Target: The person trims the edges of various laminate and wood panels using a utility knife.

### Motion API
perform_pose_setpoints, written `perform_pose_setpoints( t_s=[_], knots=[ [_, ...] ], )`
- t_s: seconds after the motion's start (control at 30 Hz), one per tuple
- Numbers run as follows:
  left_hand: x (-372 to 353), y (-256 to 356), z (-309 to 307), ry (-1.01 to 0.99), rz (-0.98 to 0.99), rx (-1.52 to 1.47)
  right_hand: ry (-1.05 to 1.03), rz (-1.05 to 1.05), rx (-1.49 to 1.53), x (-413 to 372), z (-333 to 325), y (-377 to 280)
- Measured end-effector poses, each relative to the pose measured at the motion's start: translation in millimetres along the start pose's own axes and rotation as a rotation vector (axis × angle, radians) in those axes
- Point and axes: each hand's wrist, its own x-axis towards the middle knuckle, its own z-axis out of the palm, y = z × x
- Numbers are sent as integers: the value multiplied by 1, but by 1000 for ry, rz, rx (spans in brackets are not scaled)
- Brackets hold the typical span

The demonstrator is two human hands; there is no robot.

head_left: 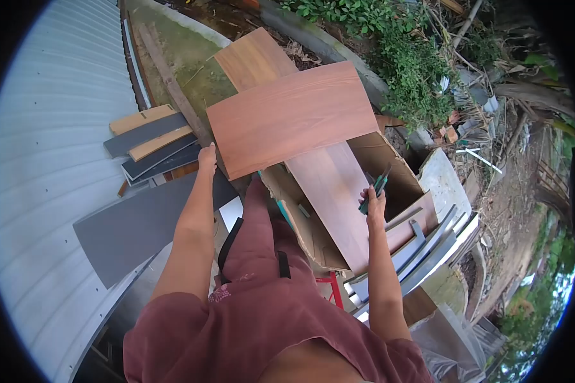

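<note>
My right hand (373, 205) is closed around green-handled pliers (382, 183), held above a long pale wood-grain board (329, 185). That board slants across an open cardboard box (406, 167). A wide reddish-brown wood-grain panel (294, 118) lies across the box's far end, overlapping another brown board (255, 60). My left hand (207, 157) is closed beside the panel's left edge, near the end of a narrow weathered plank (166, 70). Whether its fingers grip anything is hidden. Below it, a large dark grey board (147, 220) extends to the left.
Several grey and tan boards (153, 140) are stacked on the left by a corrugated metal sheet (57, 127). Metal strips (428, 252) lie at the right of the box. A low concrete edge (332, 41), bushes (390, 57) and scattered debris lie beyond. Part of a red frame (332, 288) shows below.
</note>
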Motion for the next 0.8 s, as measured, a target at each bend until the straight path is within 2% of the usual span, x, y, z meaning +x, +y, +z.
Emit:
perform_pose_setpoints(
  t_s=[0.03,0.1,0.13,0.2,0.27,0.4,0.47,0.53,0.6,0.63,0.7,0.77,0.8],
  knots=[
    [5,10,3,-24,-20,17,24,-63,-49,27,15,-22],
    [11,25,15,-7,-5,-15,82,-209,-366,99,30,-43],
    [21,27,21,-15,-9,-3,203,-404,-646,124,44,-62],
    [49,24,30,-69,-49,-203,309,-418,-741,174,69,-81],
    [80,12,38,-89,-12,-234,306,-339,-833,208,94,-98],
    [71,24,44,-107,16,-330,231,-259,-826,239,123,-104],
    [73,27,41,-122,-23,-319,234,-324,-856,245,122,-96],
    [68,35,37,-139,-56,-314,254,-278,-773,237,118,-98],
    [60,52,32,-36,-92,-326,274,-252,-693,222,114,-103],
    [50,63,29,-52,-81,-296,301,-235,-676,211,110,-105],
    [27,92,18,57,46,-220,254,-191,-667,182,101,-106],
    [-16,131,10,58,133,-179,331,-147,-608,150,87,-88],
    [-45,152,5,76,270,-115,364,-167,-453,136,80,-66]
  ],
)
